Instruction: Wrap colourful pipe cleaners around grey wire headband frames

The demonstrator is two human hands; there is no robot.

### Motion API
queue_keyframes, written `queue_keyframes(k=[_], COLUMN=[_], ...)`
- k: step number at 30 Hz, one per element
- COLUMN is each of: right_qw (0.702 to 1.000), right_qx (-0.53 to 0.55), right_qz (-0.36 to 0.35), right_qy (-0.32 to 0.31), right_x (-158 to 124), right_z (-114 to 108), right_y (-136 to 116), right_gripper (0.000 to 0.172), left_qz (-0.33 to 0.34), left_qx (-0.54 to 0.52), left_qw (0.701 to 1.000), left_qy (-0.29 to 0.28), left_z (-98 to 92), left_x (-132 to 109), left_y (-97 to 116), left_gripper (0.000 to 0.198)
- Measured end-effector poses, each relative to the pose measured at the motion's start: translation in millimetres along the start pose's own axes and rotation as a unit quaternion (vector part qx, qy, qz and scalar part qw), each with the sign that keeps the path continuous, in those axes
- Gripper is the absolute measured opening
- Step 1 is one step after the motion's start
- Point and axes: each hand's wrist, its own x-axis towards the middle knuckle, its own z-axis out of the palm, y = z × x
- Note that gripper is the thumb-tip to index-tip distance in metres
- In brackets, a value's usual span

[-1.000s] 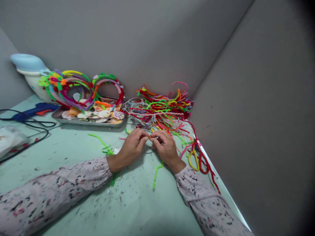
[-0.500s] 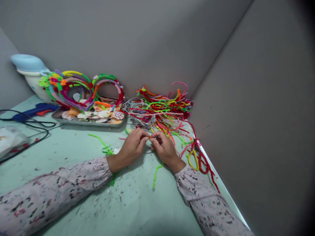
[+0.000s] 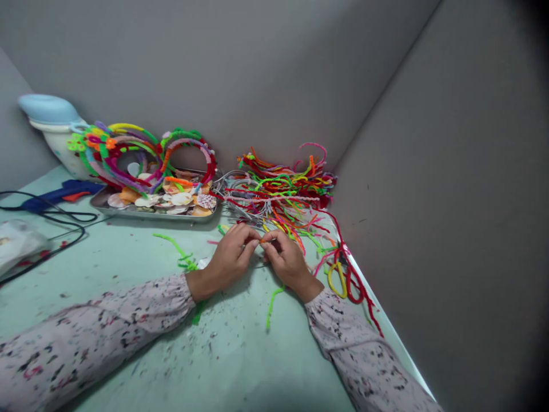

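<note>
My left hand (image 3: 234, 250) and my right hand (image 3: 285, 257) meet above the table, thumbs and forefingers pinched together. Between the fingertips shows a small bit of orange pipe cleaner (image 3: 262, 241); most of it is hidden by the fingers. A bright green pipe cleaner piece (image 3: 174, 247) lies left of my left hand. Another green strip (image 3: 271, 306) lies on the table below my right hand. Right of that hand is a yellow loop (image 3: 337, 280), with red pipe cleaners (image 3: 355, 286) around it. A tangled heap of coloured pipe cleaners (image 3: 283, 183) lies just beyond both hands.
A metal tray (image 3: 154, 216) holds cut paper-like pieces, with fuzzy coloured headbands (image 3: 128, 137) resting on it. Farther left are a blue glue gun (image 3: 54, 196), its black cord (image 3: 81, 229), a white container with a blue lid (image 3: 49, 110) and a plastic bag (image 3: 17, 243). Walls stand behind and right.
My fingertips have shifted very slightly around the orange pipe cleaner. Everything else stays where it was.
</note>
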Motion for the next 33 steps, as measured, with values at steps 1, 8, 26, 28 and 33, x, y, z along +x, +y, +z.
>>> queue_keyframes(k=[1,8,26,28,33], right_qw=[1.000,0.992,0.970,0.969,0.966], right_qx=[0.024,0.012,-0.043,-0.039,-0.030], right_qz=[-0.001,-0.039,-0.127,-0.126,-0.097], right_qy=[0.011,0.122,0.202,0.210,0.237], right_x=[0,3,3,3,4], right_z=[1,-2,-7,-8,-12], right_y=[1,4,-2,-2,-6], right_gripper=[0.015,0.023,0.018,0.016,0.019], left_qz=[-0.005,-0.007,-0.031,-0.034,-0.076], left_qx=[-0.009,-0.027,-0.065,-0.091,-0.211], left_qw=[1.000,0.999,0.997,0.994,0.972], left_qy=[0.004,0.039,-0.037,-0.048,-0.064], left_z=[-0.5,-3.6,-0.4,-1.4,-4.8], left_x=[0,-2,-4,-3,0], left_y=[1,5,9,11,13], left_gripper=[0.012,0.018,0.013,0.012,0.024])
